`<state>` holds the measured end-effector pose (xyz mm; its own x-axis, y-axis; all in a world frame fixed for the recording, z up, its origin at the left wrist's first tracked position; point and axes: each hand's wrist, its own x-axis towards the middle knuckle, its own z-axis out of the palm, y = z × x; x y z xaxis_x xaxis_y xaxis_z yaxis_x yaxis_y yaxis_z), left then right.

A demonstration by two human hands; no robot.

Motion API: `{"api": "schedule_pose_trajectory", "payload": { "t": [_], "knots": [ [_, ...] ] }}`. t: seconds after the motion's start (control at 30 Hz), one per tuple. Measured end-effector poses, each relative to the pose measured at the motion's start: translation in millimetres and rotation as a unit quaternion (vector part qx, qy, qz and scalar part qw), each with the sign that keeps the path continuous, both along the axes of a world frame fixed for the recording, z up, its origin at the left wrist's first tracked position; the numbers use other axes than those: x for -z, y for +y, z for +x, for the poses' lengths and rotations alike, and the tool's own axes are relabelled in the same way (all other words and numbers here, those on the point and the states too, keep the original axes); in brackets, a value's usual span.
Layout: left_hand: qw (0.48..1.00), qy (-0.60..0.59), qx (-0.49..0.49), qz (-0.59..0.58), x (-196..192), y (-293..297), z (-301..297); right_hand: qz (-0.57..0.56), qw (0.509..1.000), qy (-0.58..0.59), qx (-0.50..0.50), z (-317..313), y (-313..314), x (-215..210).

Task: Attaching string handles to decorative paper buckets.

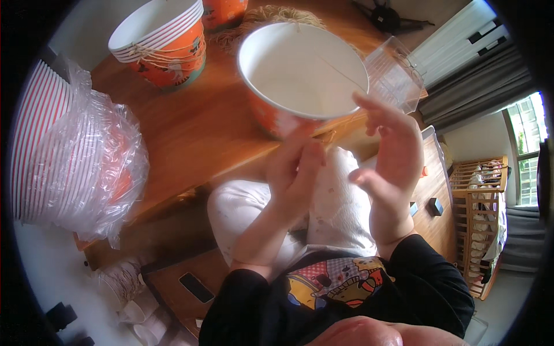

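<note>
A large paper bucket (pixel 277 112), white inside and orange outside, stands at the table's front edge, its mouth tilted toward me. Just in front of its rim is my left hand (pixel 297 167), its fingers pressed together in a pinch; whatever they hold is hidden. My right hand (pixel 398 150) is raised at the bucket's right side, thumb and fingers apart. A thin cord (pixel 340 70) runs across the bucket's mouth toward my right fingertips, and whether it touches them I cannot tell.
Corded orange buckets (pixel 173 60) stand nested at the back left. Plastic wrap (pixel 98 155) covers a tall bucket stack at far left. Behind the bucket lies a bundle of tan cords (pixel 277 17); a clear plastic box (pixel 395 72) sits right. A phone (pixel 196 287) lies lower left.
</note>
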<state>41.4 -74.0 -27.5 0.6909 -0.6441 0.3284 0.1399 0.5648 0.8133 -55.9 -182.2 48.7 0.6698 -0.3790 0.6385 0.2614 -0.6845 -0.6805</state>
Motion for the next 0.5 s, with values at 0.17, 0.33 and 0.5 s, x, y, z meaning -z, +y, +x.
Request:
{"api": "schedule_pose_trajectory", "payload": {
  "t": [0.17,0.33,0.5],
  "knots": [
    [0.994,-0.063,-0.064,0.058,5,-6,5,0.008,0.999,-0.023,0.035,6,5,6],
    [0.986,-0.095,-0.133,0.040,-1,-8,5,-0.003,0.998,-0.053,0.017,9,-3,12],
    [0.975,-0.128,-0.174,0.056,10,-17,5,-0.027,0.998,-0.043,0.024,9,-2,11]
  ]
}}
